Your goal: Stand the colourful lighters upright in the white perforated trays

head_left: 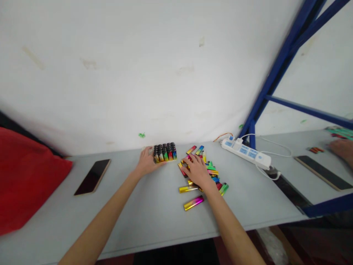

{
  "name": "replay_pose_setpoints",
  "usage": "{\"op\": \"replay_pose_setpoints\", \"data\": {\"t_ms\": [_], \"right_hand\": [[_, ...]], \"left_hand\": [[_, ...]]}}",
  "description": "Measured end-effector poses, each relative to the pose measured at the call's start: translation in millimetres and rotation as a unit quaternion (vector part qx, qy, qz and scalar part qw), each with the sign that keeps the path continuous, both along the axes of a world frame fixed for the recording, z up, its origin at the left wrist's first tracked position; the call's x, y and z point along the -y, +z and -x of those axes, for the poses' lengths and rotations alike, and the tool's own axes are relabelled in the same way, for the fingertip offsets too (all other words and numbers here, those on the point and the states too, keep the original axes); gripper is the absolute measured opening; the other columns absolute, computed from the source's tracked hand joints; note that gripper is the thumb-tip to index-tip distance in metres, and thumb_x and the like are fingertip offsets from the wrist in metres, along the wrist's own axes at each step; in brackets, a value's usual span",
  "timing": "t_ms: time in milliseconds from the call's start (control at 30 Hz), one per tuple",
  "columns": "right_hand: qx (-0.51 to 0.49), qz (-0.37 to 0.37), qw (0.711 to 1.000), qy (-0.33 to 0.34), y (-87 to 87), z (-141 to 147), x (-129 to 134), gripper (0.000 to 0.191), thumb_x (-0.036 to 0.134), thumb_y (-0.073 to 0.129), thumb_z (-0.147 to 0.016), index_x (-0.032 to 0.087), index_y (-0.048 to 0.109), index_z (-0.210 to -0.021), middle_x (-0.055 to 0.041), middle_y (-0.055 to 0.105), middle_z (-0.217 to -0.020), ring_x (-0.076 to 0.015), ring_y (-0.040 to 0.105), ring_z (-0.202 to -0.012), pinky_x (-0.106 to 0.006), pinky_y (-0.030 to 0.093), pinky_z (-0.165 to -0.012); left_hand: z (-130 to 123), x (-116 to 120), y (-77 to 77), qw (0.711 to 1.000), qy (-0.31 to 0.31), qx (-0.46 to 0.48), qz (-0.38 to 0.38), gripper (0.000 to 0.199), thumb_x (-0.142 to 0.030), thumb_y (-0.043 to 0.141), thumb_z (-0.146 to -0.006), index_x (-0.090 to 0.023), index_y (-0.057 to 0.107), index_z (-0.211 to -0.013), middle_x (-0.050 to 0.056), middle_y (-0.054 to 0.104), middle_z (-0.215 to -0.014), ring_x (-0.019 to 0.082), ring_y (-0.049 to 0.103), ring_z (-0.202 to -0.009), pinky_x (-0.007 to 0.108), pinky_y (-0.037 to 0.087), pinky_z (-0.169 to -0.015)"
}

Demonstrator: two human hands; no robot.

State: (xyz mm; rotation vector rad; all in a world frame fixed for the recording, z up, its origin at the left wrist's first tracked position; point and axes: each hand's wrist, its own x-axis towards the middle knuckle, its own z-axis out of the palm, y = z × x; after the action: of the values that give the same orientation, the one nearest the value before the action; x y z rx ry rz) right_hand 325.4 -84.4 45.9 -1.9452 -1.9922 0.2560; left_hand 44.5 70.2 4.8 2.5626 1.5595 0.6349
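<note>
Upright lighters (165, 152) with black tops and bright metallic bodies stand packed in rows, in what looks like a clear tray, against the back of the table. Around the left side of this block curves my left hand (146, 162), its thumb along the front edge and its fingers behind, holding it. My right hand (197, 171) lies over a loose pile of shiny lighters (213, 172), fingers spread and touching some of them; what is under the palm is hidden. A yellow-and-pink lighter (193, 202) lies apart, nearer the front edge.
A dark phone (93, 177) lies left, beside a red cloth or bag (30, 180). At right are a white power strip (246, 152) with cables and a blue metal frame (275, 73). Beyond the frame, another person's hand (342, 149) is near another phone (324, 172).
</note>
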Motion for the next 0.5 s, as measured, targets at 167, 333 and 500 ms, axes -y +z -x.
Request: {"op": "replay_pose_setpoints", "data": {"t_ms": [167,333,500], "right_hand": [[-0.023,-0.018,0.999,-0.019,-0.6,-3,-4,0.042,0.041,0.057,-0.117,0.024,0.074,-0.151,-0.0166,0.056,-0.174,-0.0375,0.049,-0.161,-0.059,0.035,-0.136],[-0.030,-0.008,0.991,-0.127,5.8,-15,-4,0.045,0.041,0.055,-0.118,0.020,0.073,-0.153,-0.0209,0.057,-0.169,-0.0393,0.052,-0.157,-0.056,0.038,-0.132],[-0.032,0.026,0.979,-0.199,10.9,-31,-3,0.041,0.036,0.054,-0.118,0.023,0.074,-0.151,-0.0193,0.065,-0.158,-0.0355,0.063,-0.142,-0.048,0.046,-0.123]], "left_hand": [[-2,5,-2.3,0.997,0.071,-0.016,0.006,0.102,-0.083,0.076,-0.087,-0.013,0.057,-0.159,0.028,0.055,-0.166,0.049,0.050,-0.156,0.063,0.039,-0.133],[23,55,-21.6,0.993,0.112,-0.020,-0.036,0.074,-0.067,0.056,-0.107,-0.019,0.057,-0.164,0.025,0.052,-0.171,0.047,0.048,-0.161,0.066,0.041,-0.133],[67,128,-33.6,0.993,0.075,0.042,-0.078,0.058,-0.065,0.045,-0.114,-0.024,0.075,-0.141,0.019,0.064,-0.161,0.041,0.058,-0.156,0.064,0.051,-0.131]]}}
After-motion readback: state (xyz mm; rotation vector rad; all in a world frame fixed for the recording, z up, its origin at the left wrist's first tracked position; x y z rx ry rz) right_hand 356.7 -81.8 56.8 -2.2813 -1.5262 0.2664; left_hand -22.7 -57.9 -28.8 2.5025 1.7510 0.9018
